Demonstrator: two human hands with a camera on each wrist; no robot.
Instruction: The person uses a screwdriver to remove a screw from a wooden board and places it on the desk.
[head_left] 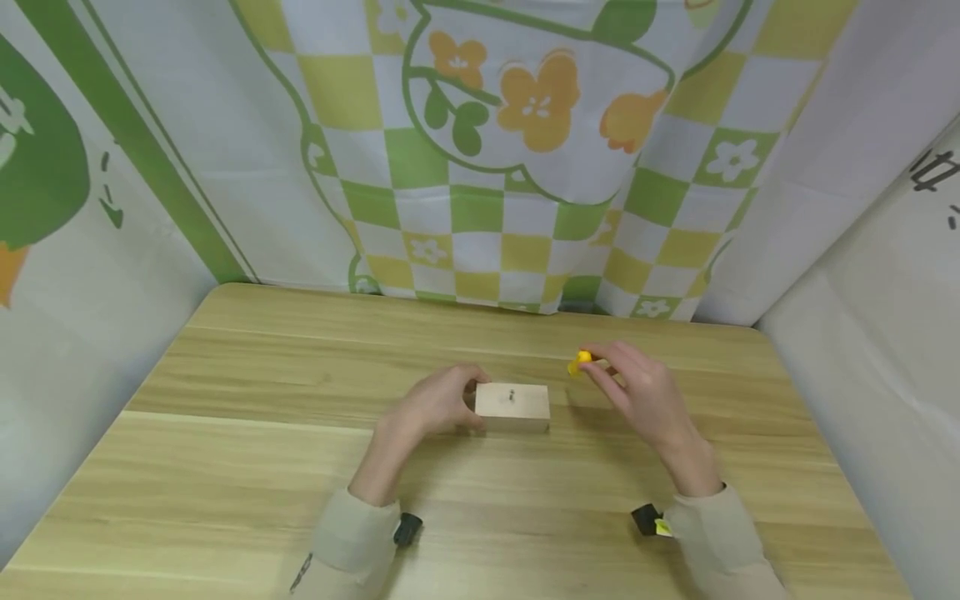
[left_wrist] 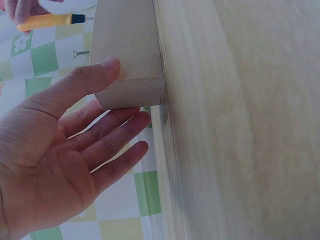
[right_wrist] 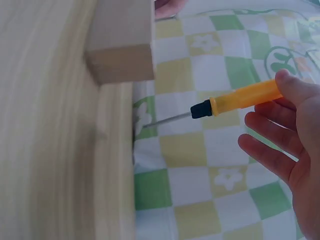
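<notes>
A pale wooden block [head_left: 513,402] lies on the table, with a screw [left_wrist: 80,53] standing up from its top face. My left hand [head_left: 442,400] grips the block's left end, thumb [left_wrist: 95,80] on the near side and fingers round the far side. To the right of the block, my right hand [head_left: 637,392] pinches a screwdriver [right_wrist: 245,98] by its yellow-orange handle. In the right wrist view its black collar and thin metal shaft point down toward the table, apart from the block. The screw's lower part is hidden in the wood.
The wood-grain table [head_left: 225,467] reaches back to a checkered, flower-printed curtain [head_left: 480,225]. White printed cloth [head_left: 885,333] hangs at the right side, and more [head_left: 90,358] hangs at the left. Dark wrist devices [head_left: 407,529] show at both sleeves.
</notes>
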